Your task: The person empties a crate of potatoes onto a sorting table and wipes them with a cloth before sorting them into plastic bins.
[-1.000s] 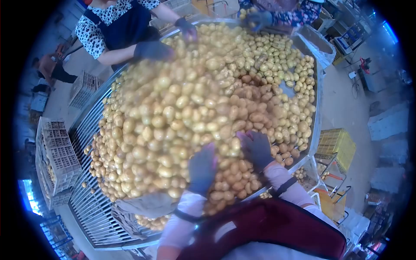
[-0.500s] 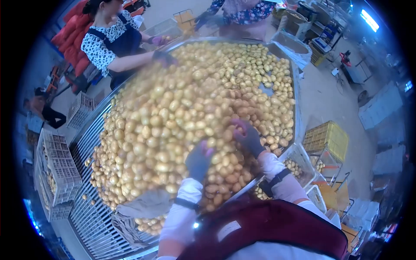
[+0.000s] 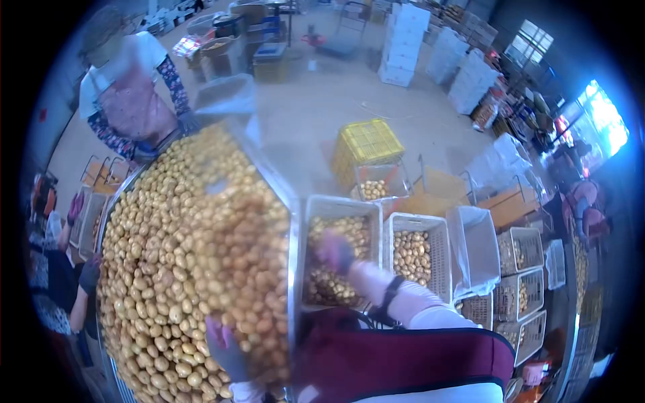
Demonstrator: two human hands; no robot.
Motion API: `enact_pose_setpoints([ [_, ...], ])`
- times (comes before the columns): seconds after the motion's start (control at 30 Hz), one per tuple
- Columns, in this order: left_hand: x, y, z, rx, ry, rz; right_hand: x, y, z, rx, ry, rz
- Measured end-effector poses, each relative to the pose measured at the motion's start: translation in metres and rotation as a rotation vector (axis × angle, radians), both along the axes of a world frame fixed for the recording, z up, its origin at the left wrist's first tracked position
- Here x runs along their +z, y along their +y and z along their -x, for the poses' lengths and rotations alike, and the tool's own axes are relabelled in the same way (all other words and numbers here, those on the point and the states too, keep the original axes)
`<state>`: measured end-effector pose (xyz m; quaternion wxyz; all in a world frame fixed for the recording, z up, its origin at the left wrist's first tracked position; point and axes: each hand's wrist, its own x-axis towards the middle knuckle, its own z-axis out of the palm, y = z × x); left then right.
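A big heap of small oval yellow-brown potatoes fills the metal-rimmed sorting table in the head view. My left hand, in a grey glove with purple fingertips, rests at the near edge of the heap, fingers stretched out over the potatoes. Beyond the table's rim, my right hand, gloved alike, is above a light plastic crate partly filled with potatoes. Motion smears its fingers, so whether it holds anything is not visible.
Another crate of potatoes and a lined bin stand to the right, with stacked crates farther over. A yellow crate is ahead. Co-workers are at the far and left sides of the table.
The view has swung to the right. My right hand has gone from the potato heap to over the crate beside the table. My left hand stays at the heap.
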<state>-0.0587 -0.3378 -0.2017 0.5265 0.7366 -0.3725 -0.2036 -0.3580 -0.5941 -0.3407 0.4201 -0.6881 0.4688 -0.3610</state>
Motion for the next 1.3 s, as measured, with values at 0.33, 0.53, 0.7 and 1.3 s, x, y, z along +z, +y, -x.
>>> enact_pose_setpoints([
  [0.33,-0.015,0.047,-0.049,0.137,-0.085,-0.055,0.023,-0.05,0.36,-0.774,-0.812,-0.326],
  [0.53,-0.029,0.051,-0.089,0.173,-0.557,-0.161,-0.036,-0.002,0.264,-1.022,0.384,-0.446],
  [0.7,-0.012,0.005,-0.093,0.168,-0.951,-0.369,0.068,0.002,-0.047,-0.062,0.457,0.376],
  [1.3,-0.023,-0.022,-0.093,0.215,-0.644,-0.624,0.043,-0.164,-0.43,0.144,0.57,0.924],
])
